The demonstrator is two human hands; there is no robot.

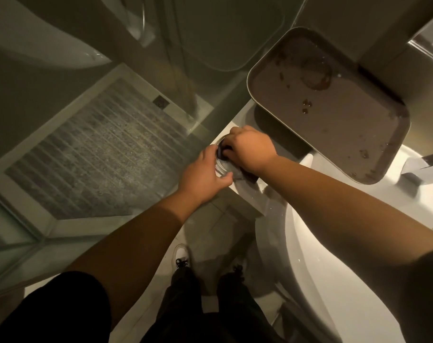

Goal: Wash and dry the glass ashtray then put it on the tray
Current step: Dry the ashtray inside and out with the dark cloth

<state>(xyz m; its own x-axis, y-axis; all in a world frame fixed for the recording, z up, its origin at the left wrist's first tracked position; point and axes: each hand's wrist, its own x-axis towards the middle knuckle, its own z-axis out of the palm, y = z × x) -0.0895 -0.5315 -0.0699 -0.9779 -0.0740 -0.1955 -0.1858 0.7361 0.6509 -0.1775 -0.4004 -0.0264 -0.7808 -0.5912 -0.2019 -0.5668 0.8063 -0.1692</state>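
Note:
The round glass ashtray rests on the white counter corner, mostly hidden between my hands. My left hand grips its left rim with fingers and thumb curled around it. My right hand presses a dark cloth into the ashtray from above; a corner of the cloth sticks out under the wrist. The brown tray with a pale rim lies on the counter just right of and behind my hands, with wet stains and a ring mark on it.
A white sink basin curves to the lower right, with a chrome tap at the right edge. A glass shower partition and ribbed shower floor fill the left. My shoes stand on the tiled floor below.

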